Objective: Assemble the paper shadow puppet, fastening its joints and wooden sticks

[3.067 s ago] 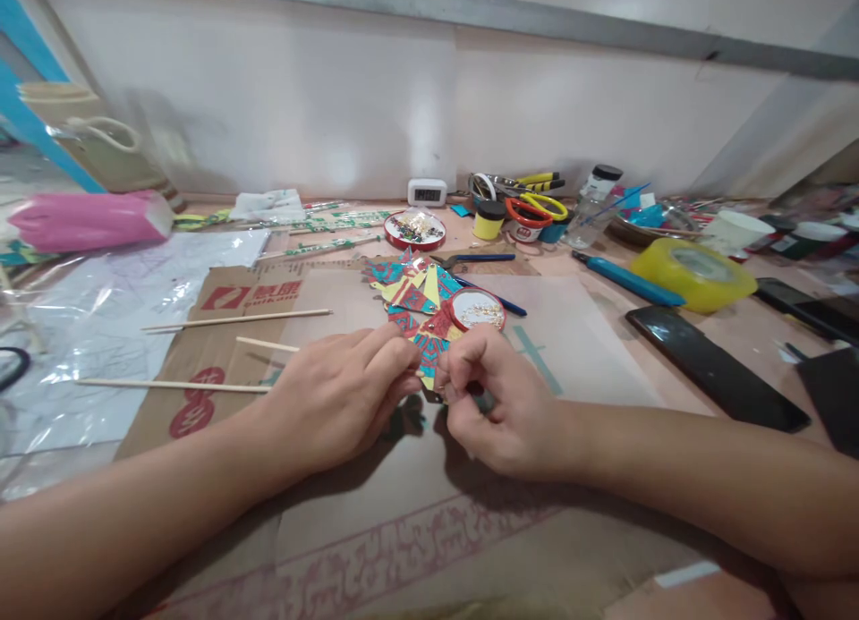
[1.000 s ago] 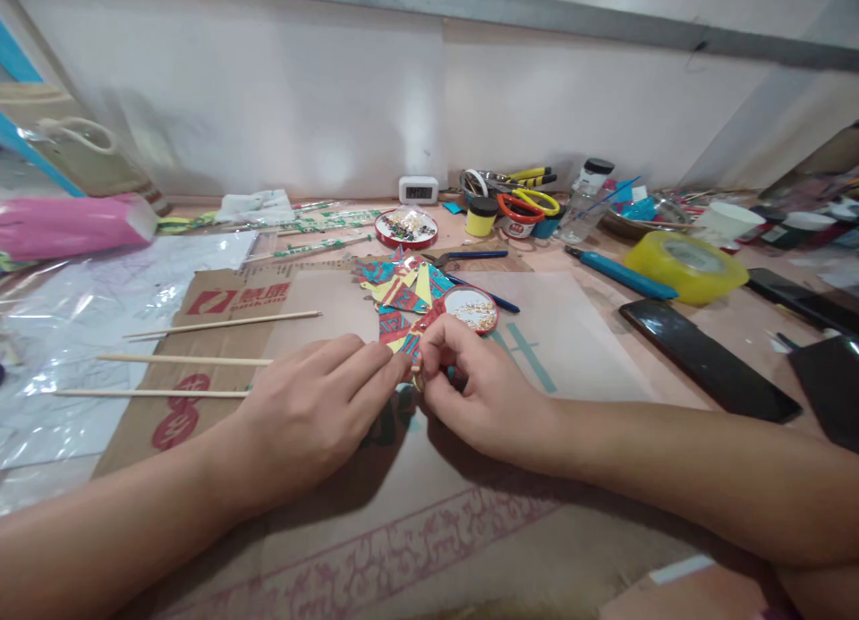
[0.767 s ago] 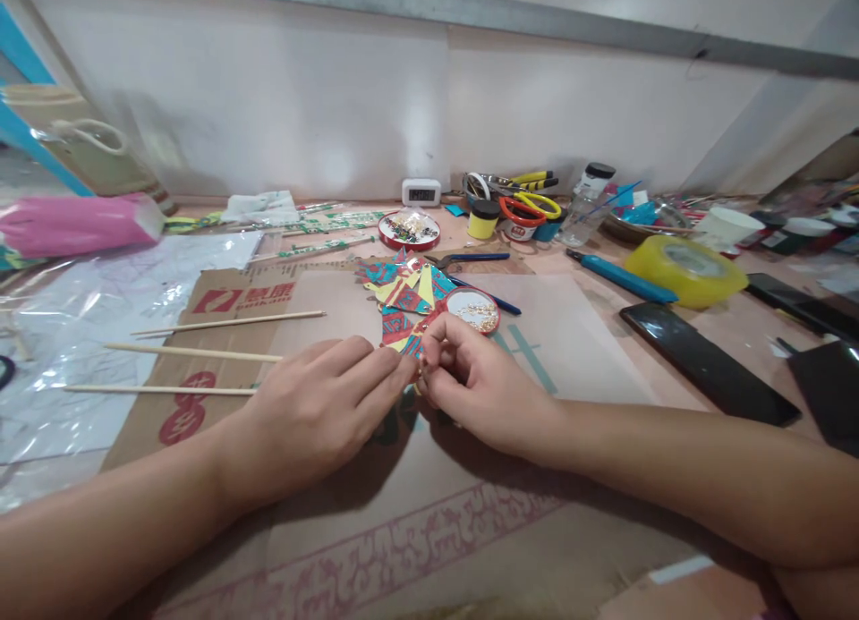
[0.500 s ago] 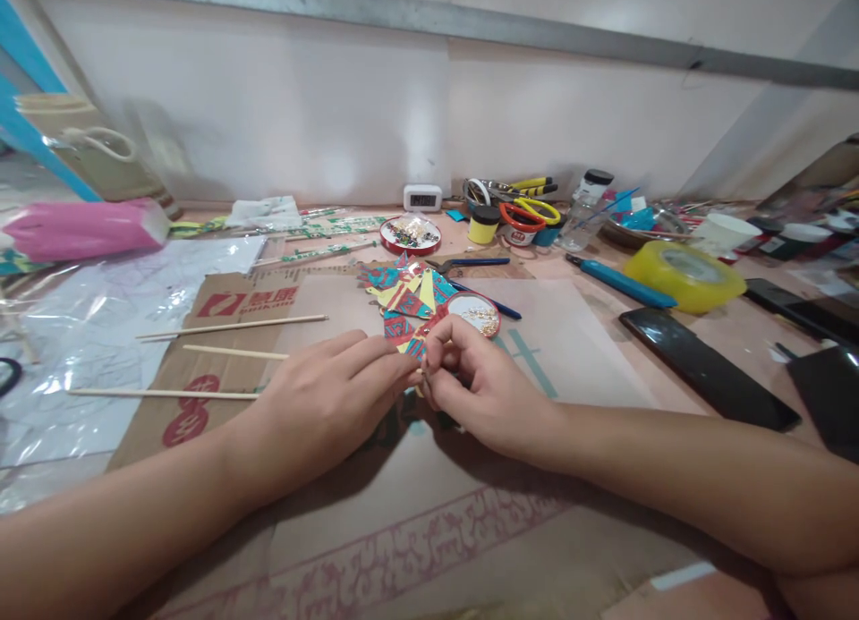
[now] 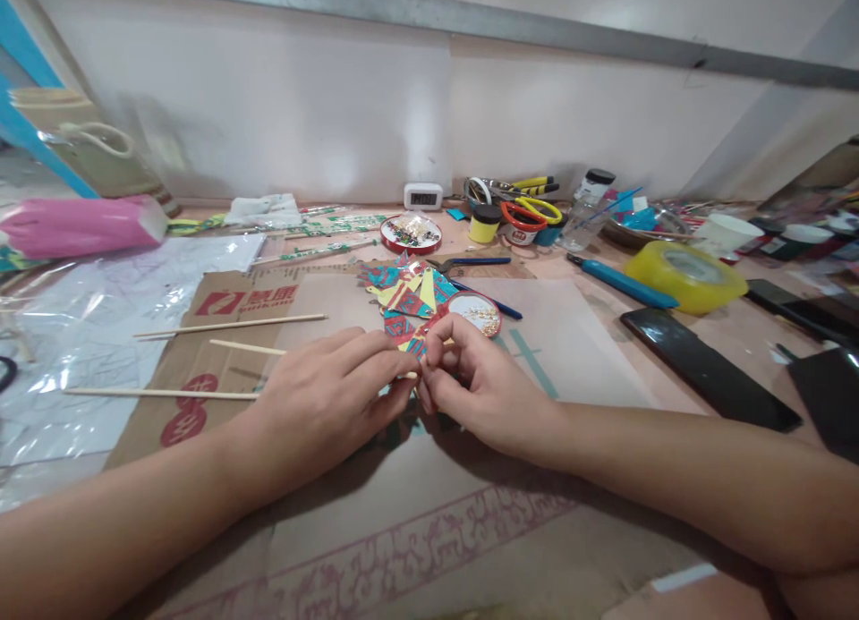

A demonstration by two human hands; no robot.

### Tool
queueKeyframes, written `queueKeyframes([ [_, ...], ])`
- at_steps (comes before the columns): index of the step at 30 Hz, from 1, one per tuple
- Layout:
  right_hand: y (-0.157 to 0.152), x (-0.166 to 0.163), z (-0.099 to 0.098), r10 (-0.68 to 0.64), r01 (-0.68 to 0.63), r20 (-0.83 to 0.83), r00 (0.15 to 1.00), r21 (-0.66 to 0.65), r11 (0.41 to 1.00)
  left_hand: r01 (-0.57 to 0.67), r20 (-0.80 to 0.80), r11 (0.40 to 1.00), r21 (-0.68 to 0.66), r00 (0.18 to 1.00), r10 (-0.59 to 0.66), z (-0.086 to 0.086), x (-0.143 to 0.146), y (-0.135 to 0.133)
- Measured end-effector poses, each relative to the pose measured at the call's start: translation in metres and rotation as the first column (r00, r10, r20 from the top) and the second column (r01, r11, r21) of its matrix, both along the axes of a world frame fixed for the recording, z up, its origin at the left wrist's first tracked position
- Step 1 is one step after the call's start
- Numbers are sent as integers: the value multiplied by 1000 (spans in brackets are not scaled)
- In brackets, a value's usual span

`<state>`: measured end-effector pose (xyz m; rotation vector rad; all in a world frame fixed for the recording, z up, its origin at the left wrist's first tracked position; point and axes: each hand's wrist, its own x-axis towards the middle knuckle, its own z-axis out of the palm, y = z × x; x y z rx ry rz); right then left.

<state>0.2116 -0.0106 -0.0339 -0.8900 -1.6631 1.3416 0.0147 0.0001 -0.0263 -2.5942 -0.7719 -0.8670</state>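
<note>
Stick: slim and pale, it passes through our left hand, one end showing over the left part of the cardboard, the tip peeking out past our fingers.
Left hand: we grip the stick here, knuckles up, over the middle of the cardboard.
Right hand: closed, thumb and forefinger pinched together just beside that tip; we cannot tell what sits between them.
Painted pieces: red, blue and yellow, heaped just beyond our fingers, toward the cardboard's far edge.
Near dish: red-rimmed, scattered with gold bits, it stands beside the heap, just past our right hand.
Other sticks: we see them on either side of the held one, jutting over the cardboard's left edge.
Desk, far edge: a white clock, a yellow jar with a black lid, and scissors with orange and yellow handles.
Desk, right side: yellow tape, touching or just beside a blue cutter, with a black phone nearer us.
Desk, far left corner: a pink packet.
</note>
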Motion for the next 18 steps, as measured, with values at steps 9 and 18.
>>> queueKeyframes([
  [9, -1, 1, 5, 89, -92, -40, 995, -63, 994, 43, -11, 998, -45, 999, -43, 2, -1, 1],
  [18, 1, 0, 2, 42, -42, 0, 999, -126, 991, 106, -156, 994, -18, 982, -107, 4, -8, -2],
])
